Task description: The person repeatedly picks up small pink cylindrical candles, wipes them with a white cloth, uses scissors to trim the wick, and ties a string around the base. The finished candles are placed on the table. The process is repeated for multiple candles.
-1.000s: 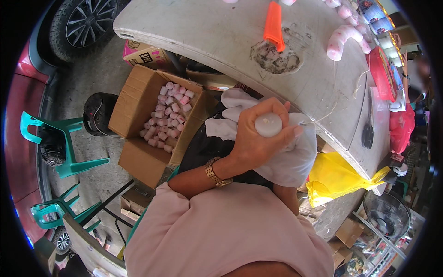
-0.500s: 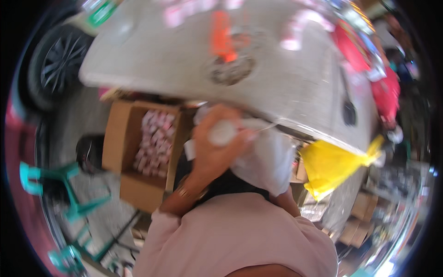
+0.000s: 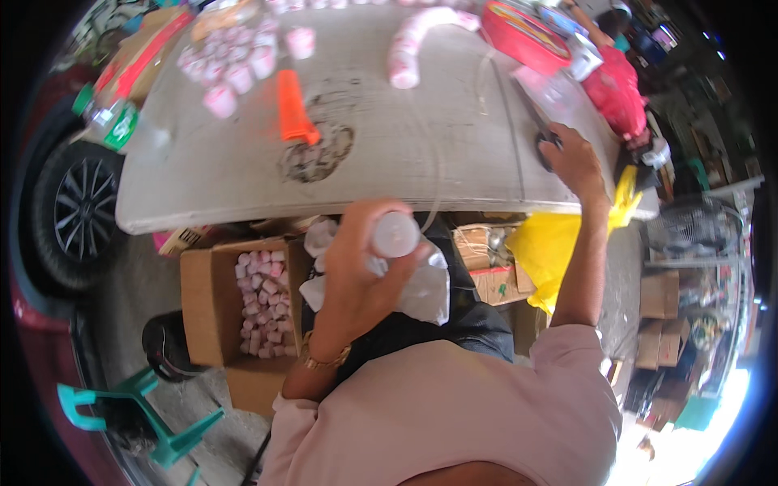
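My left hand (image 3: pixel 352 279) is closed around a round, translucent white plastic cup (image 3: pixel 395 235), seen end-on in front of the table edge. White plastic film (image 3: pixel 425 287) hangs below that hand, and a thin clear strip curves up from it over the tabletop. My right hand (image 3: pixel 577 162) reaches across the right part of the table, its fingers on the black handles of a pair of scissors (image 3: pixel 548 151). The blades point away, toward a clear plastic bag (image 3: pixel 555 89). Fingertips on the handles are partly hidden.
On the table (image 3: pixel 235 182) are an orange plastic piece (image 3: pixel 296 109), pink-and-white cups (image 3: pixel 239 77), a curved stack of cups (image 3: pixel 405 61) and a red case (image 3: pixel 525 36). Below stand a carton of small pink-and-white pieces (image 3: pixel 266 304), a yellow bag (image 3: pixel 539 251) and a green chair (image 3: pixel 154 413).
My right hand has come up from beside my body to the scissors on the table. The white film bulges less beside my left hand, which still holds the cup. The view has shifted.
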Tool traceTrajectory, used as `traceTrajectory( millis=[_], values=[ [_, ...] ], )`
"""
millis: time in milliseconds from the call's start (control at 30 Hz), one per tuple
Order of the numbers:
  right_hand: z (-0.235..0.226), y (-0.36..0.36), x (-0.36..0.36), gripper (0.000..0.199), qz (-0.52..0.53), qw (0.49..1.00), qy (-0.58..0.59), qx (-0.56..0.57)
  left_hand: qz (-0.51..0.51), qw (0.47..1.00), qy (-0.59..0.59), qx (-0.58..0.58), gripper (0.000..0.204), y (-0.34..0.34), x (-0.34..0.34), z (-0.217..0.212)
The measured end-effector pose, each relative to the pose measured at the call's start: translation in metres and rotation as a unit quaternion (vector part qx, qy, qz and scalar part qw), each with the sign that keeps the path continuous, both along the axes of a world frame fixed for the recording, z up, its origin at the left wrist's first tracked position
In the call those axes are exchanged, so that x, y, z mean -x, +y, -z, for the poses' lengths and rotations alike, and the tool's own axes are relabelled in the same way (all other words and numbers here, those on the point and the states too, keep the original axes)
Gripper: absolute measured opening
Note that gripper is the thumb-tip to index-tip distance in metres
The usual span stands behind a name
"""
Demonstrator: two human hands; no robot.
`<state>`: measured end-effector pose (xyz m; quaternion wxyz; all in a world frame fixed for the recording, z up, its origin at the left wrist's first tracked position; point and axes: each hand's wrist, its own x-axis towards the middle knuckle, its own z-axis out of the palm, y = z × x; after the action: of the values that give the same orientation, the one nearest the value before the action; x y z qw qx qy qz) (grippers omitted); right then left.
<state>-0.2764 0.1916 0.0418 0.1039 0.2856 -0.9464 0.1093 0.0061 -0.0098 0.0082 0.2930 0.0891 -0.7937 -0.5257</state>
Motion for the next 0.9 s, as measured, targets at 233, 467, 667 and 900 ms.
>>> traceTrajectory(
  millis=[233, 467, 667, 900],
  values=[
    [-0.001, 0.001, 0.007, 0.043, -0.001, 1.0, 0.003, 0.002, 0.013, 0.993, 0.052, -0.109, 0.036, 0.003, 0.012, 0.005],
    [-0.024, -0.034, -0.087, 0.018, -0.086, 0.887, -0.194, 0.409, 0.009, 0.998, 0.031, -0.046, 0.024, 0.007, 0.016, 0.005],
    [-0.016, -0.065, -0.179, 0.02, -0.25, 0.772, -0.246, 0.529, -0.007, 1.0, 0.005, 0.026, 0.027, 0.007, 0.018, 0.011],
    [-0.023, -0.095, -0.174, 0.012, -0.277, 0.835, -0.17, 0.443, -0.019, 0.998, 0.035, 0.038, 0.024, 0.008, 0.011, 0.013]
  ],
)
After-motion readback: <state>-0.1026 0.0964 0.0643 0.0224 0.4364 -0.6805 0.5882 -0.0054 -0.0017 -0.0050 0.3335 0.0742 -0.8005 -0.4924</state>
